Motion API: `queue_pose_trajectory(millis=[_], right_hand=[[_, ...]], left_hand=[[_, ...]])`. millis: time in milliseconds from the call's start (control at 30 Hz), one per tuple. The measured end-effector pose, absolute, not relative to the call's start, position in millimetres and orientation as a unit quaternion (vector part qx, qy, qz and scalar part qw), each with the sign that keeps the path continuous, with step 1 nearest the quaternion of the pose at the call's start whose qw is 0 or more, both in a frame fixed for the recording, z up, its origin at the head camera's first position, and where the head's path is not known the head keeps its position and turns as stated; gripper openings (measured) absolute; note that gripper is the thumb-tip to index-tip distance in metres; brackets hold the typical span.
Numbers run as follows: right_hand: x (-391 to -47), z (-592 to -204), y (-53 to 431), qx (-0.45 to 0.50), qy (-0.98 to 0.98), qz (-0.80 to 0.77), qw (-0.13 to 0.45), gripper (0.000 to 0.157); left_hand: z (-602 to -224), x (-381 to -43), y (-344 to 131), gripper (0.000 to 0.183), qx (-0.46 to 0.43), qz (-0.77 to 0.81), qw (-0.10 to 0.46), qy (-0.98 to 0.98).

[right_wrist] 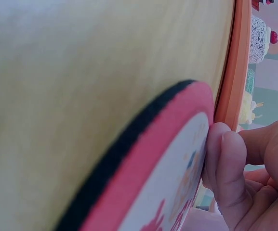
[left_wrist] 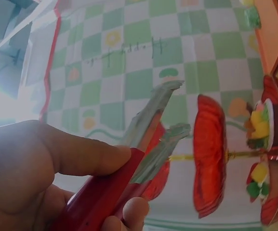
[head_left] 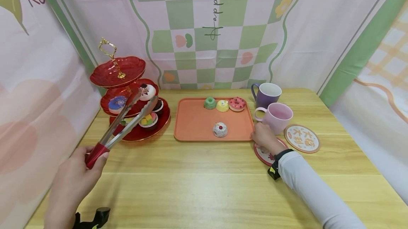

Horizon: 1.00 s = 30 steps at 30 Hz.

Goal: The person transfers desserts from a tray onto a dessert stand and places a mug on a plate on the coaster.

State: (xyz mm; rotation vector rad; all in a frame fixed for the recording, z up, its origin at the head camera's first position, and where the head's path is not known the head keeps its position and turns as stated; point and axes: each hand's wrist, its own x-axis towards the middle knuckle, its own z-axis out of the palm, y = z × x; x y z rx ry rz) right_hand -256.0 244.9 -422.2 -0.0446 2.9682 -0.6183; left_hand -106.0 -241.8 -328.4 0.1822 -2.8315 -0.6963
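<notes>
My left hand (head_left: 74,176) grips metal tongs (head_left: 127,126) by their red handles. Their two silver arms stand apart, with nothing between the tips, and overlap the red three-tier stand (head_left: 116,71) in the head view. The left wrist view shows my thumb along one handle and the fingers curled beneath. My right hand (head_left: 267,138) has its fingers curled at the edge of a round coaster (right_wrist: 148,187) with a red-pink rim and dark underside. The fingertips are right at its rim, close to the orange tray's (head_left: 194,126) right corner. Part of this coaster is hidden under the hand.
On the tray are a green cake (head_left: 210,103), a yellow cake (head_left: 222,106), a pink donut (head_left: 237,104) and a white cake with a cherry (head_left: 220,129). A purple mug (head_left: 267,94), a pink mug (head_left: 278,117) and another coaster (head_left: 302,138) stand at right. Cupcakes (head_left: 148,121) fill the stand's lower tier.
</notes>
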Motion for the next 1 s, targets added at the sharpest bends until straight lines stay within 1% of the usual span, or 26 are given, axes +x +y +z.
queue_pose_trajectory(millis=[133, 300, 367, 467, 667, 800, 900, 1000], right_hand=[[-255.1, -421.2, 244.8, -0.016, 0.977, -0.207, 0.051, 0.013], [-254.5, -419.7, 243.3, -0.001, 0.974, -0.218, 0.067, 0.011], [-254.6, -420.0, 242.2, 0.005, 0.972, -0.223, 0.075, 0.011], [-254.8, -421.4, 241.0, 0.009, 0.972, -0.222, 0.078, 0.011], [-255.9, -423.8, 242.6, -0.003, 0.977, -0.203, 0.058, 0.012], [-256.4, -422.4, 243.8, 0.004, 0.975, -0.212, 0.064, 0.011], [-255.6, -422.0, 243.6, 0.014, 0.972, -0.223, 0.074, 0.011], [-254.8, -422.3, 243.4, 0.015, 0.973, -0.220, 0.073, 0.012]], left_hand=[[-330.4, -115.0, -234.3, 0.050, 0.036, -0.240, 0.111, -0.964], [-335.8, -127.7, -223.4, 0.045, 0.004, -0.241, 0.119, -0.963], [-337.8, -132.3, -219.4, 0.044, -0.002, -0.240, 0.113, -0.964], [-340.3, -138.0, -213.6, 0.041, -0.007, -0.241, 0.113, -0.964], [-339.2, -143.1, -204.3, 0.041, 0.001, -0.249, 0.124, -0.961], [-337.2, -145.4, -199.9, 0.042, -0.001, -0.246, 0.129, -0.961], [-337.9, -148.0, -196.3, 0.043, -0.009, -0.243, 0.122, -0.962], [-340.3, -152.4, -191.8, 0.043, -0.018, -0.246, 0.104, -0.964]])
